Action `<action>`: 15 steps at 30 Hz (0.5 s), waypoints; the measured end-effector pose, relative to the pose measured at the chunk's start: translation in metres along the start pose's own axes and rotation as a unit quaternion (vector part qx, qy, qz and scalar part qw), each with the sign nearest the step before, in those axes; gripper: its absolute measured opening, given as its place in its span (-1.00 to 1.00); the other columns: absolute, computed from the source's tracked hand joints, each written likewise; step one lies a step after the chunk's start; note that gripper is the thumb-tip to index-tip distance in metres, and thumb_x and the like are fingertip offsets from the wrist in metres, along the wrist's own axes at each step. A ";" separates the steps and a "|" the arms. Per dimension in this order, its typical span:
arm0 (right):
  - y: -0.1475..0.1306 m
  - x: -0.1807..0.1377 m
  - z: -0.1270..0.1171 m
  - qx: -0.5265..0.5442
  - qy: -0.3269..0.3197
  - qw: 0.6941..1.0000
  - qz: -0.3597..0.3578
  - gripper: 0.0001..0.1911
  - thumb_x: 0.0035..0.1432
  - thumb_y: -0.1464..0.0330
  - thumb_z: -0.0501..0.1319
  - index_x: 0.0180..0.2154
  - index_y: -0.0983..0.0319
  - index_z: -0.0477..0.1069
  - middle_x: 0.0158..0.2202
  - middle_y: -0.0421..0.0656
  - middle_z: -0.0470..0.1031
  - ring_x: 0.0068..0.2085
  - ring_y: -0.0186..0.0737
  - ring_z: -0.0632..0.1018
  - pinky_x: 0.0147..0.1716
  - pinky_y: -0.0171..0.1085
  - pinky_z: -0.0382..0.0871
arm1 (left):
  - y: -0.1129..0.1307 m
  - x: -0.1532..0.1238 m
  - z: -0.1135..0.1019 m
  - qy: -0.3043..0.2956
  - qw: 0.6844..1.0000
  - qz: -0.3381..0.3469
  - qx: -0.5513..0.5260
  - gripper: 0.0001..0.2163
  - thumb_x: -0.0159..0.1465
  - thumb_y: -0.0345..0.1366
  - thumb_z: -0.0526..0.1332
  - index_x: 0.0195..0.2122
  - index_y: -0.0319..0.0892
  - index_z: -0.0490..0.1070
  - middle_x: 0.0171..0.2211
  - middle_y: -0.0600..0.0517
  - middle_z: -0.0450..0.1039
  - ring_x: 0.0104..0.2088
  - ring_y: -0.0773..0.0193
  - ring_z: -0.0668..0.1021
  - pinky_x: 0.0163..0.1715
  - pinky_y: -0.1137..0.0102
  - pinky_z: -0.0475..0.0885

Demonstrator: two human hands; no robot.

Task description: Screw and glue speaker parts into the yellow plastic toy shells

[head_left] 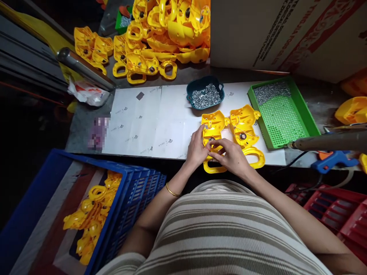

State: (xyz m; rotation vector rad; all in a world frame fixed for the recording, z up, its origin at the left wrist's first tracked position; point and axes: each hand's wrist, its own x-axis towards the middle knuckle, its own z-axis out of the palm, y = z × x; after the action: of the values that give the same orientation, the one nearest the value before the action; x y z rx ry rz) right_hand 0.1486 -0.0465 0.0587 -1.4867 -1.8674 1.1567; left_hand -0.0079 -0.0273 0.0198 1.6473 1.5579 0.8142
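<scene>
Two yellow plastic shells with loop handles lie side by side on the white sheet at the table's front edge. At the left yellow shell [215, 119], my left hand [197, 148] rests along its left side, fingers curled against it. My right hand [231, 156] comes in from the right over the same shell, thumb and fingers pinched together close to my left fingertips. Whatever sits in that pinch is too small to make out. The right yellow shell [241, 122] shows thin wires and a round dark part inside; neither hand touches it.
A dark teal basket [189, 100] of small metal pieces and a green tray [311, 126] stand behind the shells. Yellow shells [160, 42] pile up at the back beside a cardboard box [258, 30]. A blue crate [120, 168] is lower left; a blue glue gun [334, 162] is right.
</scene>
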 end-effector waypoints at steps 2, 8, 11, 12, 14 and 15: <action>0.004 0.001 0.006 0.024 0.008 0.999 -0.021 -0.74 0.09 0.40 0.30 -0.13 0.21 0.46 -0.16 -0.10 0.55 -0.41 -0.31 0.58 -0.31 -0.26 0.47 | -0.003 0.000 0.001 0.001 1.000 -0.017 -0.024 -0.35 0.14 -0.48 0.26 0.26 -0.04 0.14 0.15 -0.14 0.31 -0.10 0.17 0.55 -0.19 0.30 0.54; 0.011 0.004 0.009 0.049 0.038 0.997 -0.037 -0.91 0.14 0.40 0.21 -0.27 0.21 0.46 -0.25 -0.12 0.59 -0.27 -0.21 0.60 -0.28 -0.26 0.46 | 0.002 -0.003 0.000 -0.011 0.997 -0.019 -0.077 -0.41 0.20 -0.47 0.21 0.26 -0.08 0.16 0.12 -0.15 0.33 -0.30 0.34 0.55 -0.44 0.48 0.49; 0.012 0.006 0.004 0.100 0.033 0.994 0.019 -0.90 0.11 0.33 0.21 -0.33 0.23 0.43 -0.32 -0.15 0.59 -0.38 -0.26 0.58 -0.34 -0.28 0.44 | 0.010 -0.012 -0.009 0.020 0.998 0.052 0.038 -0.52 0.24 -0.48 0.17 0.20 -0.07 0.28 0.14 -0.12 0.29 -0.31 0.38 0.53 -0.44 0.52 0.46; 0.013 0.006 0.002 0.119 0.034 0.992 0.040 -0.88 0.11 0.30 0.21 -0.33 0.23 0.42 -0.34 -0.16 0.58 -0.42 -0.29 0.56 -0.37 -0.29 0.42 | 0.013 -0.016 -0.012 0.038 0.992 0.078 0.095 -0.56 0.25 -0.46 0.17 0.17 -0.06 0.33 0.15 -0.12 0.26 -0.33 0.40 0.51 -0.45 0.52 0.45; 0.014 0.007 -0.002 0.143 0.030 0.987 0.063 -0.84 0.09 0.26 0.22 -0.34 0.23 0.41 -0.38 -0.19 0.55 -0.47 -0.33 0.52 -0.41 -0.31 0.40 | 0.017 -0.022 -0.019 0.074 0.968 0.127 0.204 -0.64 0.27 -0.39 0.21 0.10 -0.03 0.41 0.13 -0.10 0.27 -0.38 0.43 0.48 -0.49 0.53 0.41; 0.015 0.008 -0.004 0.148 0.023 0.987 0.063 -0.84 0.08 0.26 0.22 -0.35 0.24 0.41 -0.40 -0.19 0.54 -0.47 -0.34 0.51 -0.42 -0.32 0.39 | 0.018 -0.024 -0.022 0.083 0.955 0.151 0.241 -0.68 0.28 -0.35 0.23 0.06 -0.02 0.45 0.08 -0.08 0.32 -0.40 0.43 0.46 -0.50 0.53 0.39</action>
State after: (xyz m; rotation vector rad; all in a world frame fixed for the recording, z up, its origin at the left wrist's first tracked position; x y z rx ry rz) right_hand 0.1574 -0.0370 0.0469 -1.4626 -1.5101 1.3786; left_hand -0.0180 -0.0497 0.0469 2.2617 1.7423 0.7829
